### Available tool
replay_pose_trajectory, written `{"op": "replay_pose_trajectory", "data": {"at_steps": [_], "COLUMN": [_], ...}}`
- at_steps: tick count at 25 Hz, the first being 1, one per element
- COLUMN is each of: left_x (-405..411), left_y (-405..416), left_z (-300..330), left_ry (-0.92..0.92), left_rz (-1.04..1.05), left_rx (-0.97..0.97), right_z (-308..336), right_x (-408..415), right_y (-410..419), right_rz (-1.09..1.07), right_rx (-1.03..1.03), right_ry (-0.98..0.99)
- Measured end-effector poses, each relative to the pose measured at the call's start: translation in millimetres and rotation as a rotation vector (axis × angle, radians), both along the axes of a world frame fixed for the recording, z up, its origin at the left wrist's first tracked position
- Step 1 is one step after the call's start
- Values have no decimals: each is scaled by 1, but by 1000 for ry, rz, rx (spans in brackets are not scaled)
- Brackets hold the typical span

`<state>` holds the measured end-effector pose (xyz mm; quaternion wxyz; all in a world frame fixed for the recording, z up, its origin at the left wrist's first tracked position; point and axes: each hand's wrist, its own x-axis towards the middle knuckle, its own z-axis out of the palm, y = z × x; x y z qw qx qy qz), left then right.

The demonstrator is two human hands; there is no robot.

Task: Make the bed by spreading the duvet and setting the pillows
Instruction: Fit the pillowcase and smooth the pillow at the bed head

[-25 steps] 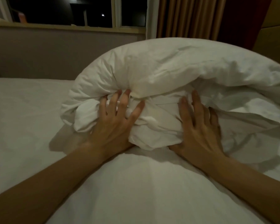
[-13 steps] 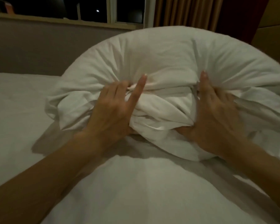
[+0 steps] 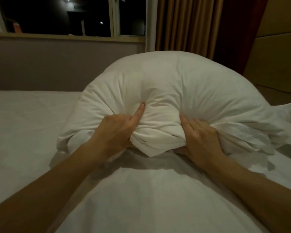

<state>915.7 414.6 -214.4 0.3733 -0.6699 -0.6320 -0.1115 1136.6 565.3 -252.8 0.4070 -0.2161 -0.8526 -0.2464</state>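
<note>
At the far left the white bed (image 3: 23, 132) stretches flat toward a grey wall (image 3: 57, 64), and above it a dark window (image 3: 57, 15) shows a couple of small lights in the glass. The person leans over the bed, both bare arms reaching forward.

The left hand (image 3: 114, 130) digs into the near edge of the pillow (image 3: 166, 84), its fingers curled into the bunched cloth while one finger stretches straight up along a fold. It is gripping the pillow, not just resting on it. The pillow sits in the middle of the bed, beyond the duvet (image 3: 141, 199) that covers the near part, and it humps up in a wide arch above the hands, its lower edge gathered into a tight knot of fabric between them.

The right hand (image 3: 200, 137) clutches the other side of that knot, thumb under and fingers wrapped over the cloth. To the right of the pillow more white bedding (image 3: 286, 115) lies rumpled. Behind it hang brown curtains (image 3: 188, 22), and a tan panel (image 3: 279, 47) fills the far right corner.
</note>
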Motion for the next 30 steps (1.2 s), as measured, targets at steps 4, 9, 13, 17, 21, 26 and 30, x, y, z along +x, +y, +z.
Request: {"op": "replay_pose_trajectory", "data": {"at_steps": [4, 9, 13, 17, 21, 26, 30], "left_x": [5, 38, 82, 122, 159, 174, 197], "left_y": [-5, -39, -96, -178, -231, -186, -180], "left_z": [9, 28, 43, 58, 97, 162, 196], "left_ry": [49, 27, 37, 0, -167, -401, -602], "left_rz": [17, -28, -46, -66, -45, 117, 212], "left_rx": [-43, -99, -93, -162, -352, -337, -379], "right_z": [9, 28, 47, 63, 88, 174, 220], "right_x": [6, 44, 88, 133, 160, 152, 142], "right_y": [-8, -35, -92, -171, -226, -214, -203], "right_rz": [40, 97, 137, 144, 137, 85, 9], "right_rx": [-112, -184, -194, -264, -483, -714, -949], "right_ry": [-23, 10, 29, -15, -216, -229, -297]}}
